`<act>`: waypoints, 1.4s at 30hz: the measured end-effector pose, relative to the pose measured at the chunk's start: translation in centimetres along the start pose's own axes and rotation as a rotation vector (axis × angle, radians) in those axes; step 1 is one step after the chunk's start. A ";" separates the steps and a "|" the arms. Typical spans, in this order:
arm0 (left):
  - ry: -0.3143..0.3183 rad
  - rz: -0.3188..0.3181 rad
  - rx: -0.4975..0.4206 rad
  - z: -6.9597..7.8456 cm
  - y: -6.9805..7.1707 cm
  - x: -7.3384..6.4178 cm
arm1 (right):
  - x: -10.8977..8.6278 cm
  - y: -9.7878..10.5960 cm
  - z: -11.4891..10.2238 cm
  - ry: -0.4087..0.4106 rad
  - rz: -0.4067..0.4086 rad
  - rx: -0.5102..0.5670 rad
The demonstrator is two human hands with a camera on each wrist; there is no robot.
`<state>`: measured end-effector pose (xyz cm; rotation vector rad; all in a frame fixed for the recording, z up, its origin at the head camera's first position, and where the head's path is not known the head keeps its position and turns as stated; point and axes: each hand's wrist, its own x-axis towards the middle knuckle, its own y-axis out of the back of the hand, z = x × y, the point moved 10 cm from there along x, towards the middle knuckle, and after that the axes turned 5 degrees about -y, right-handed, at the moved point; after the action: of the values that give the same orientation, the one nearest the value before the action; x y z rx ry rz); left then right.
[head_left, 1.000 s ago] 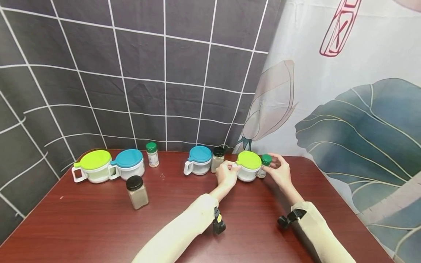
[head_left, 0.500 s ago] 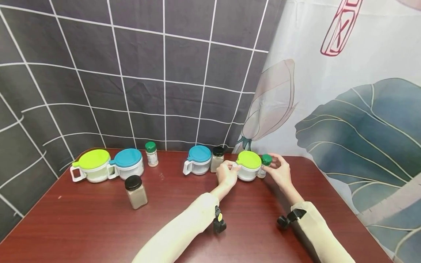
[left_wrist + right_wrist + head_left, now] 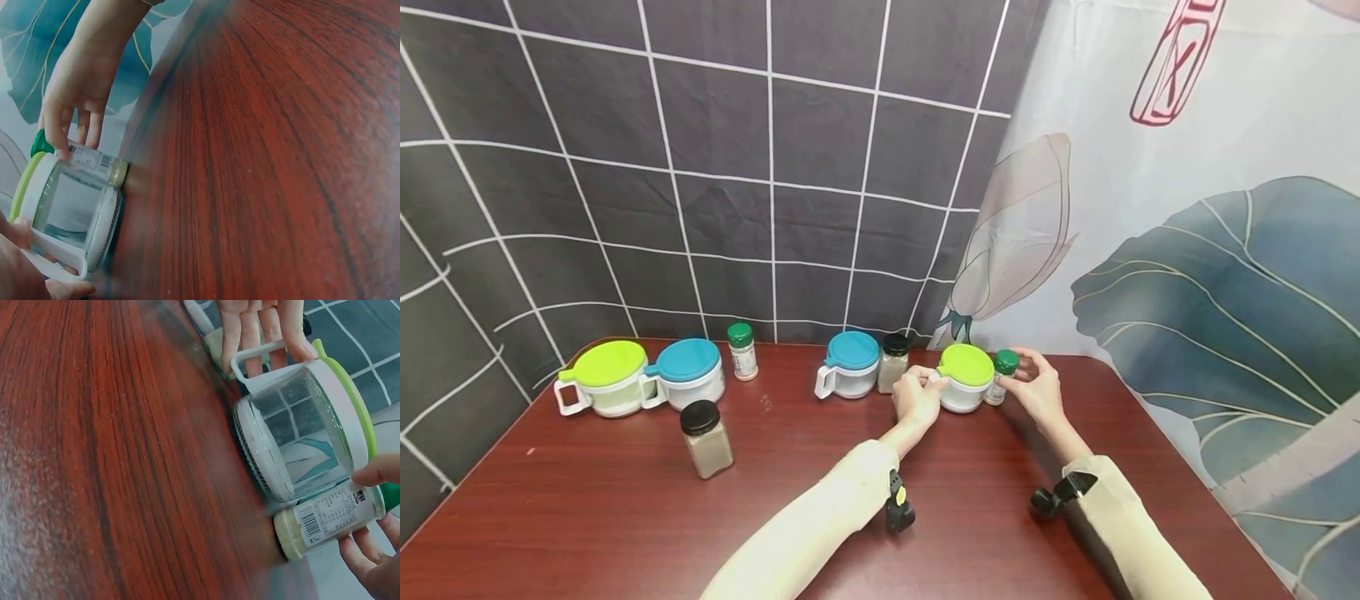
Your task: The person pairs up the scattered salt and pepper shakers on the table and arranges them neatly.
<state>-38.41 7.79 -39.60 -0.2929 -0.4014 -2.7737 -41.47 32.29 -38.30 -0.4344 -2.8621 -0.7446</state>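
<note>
A clear seasoning jar with a lime-green lid (image 3: 966,365) stands upright at the table's back right. My left hand (image 3: 917,398) pinches its white handle (image 3: 262,359), fingers behind and thumb near the lid's edge. Close against the jar's right side is a small spice bottle (image 3: 325,517) with a green cap (image 3: 1007,361) and a barcode label. My right hand (image 3: 1039,392) grips that bottle between thumb and fingers. In the right wrist view jar and bottle appear to touch. Just left of my left hand stands a black-capped spice jar (image 3: 892,365).
A blue-lidded jar (image 3: 852,365) stands beside the black-capped one. Farther left are a lime-lidded jar (image 3: 602,379), another blue-lidded jar (image 3: 683,375) and a green-capped bottle (image 3: 742,353). A second black-capped jar (image 3: 707,442) stands in front of them. Hanging cloth (image 3: 820,150) backs the table (image 3: 625,533).
The head view has shifted slightly, so the left-side items sit a little farther left in it. Both hands keep their holds, and the jar and bottle show no clear movement.
</note>
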 end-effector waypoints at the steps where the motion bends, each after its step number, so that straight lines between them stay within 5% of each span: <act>1: -0.004 0.001 0.000 0.1 0.0 0.0 | 0.0 0.0 0.0 0.000 -0.001 0.001; 21: 0.030 -0.002 -0.012 -0.3 -0.5 0.0 | -0.1 0.3 -0.2 0.015 -0.006 0.002; 30: -0.059 -0.099 -0.001 0.5 -0.9 0.6 | -0.1 0.3 -0.1 -0.009 -0.019 0.029; 36: -0.064 -0.169 0.006 0.5 -1.2 0.6 | 0.0 0.2 0.2 -0.026 -0.036 0.031; 42: -0.071 -0.171 0.013 0.5 -1.0 0.6 | -0.1 0.2 0.5 -0.025 -0.041 0.020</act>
<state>-39.22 8.65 -39.23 -0.3706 -0.4823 -2.9324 -41.36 32.62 -38.65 -0.3864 -2.9071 -0.7224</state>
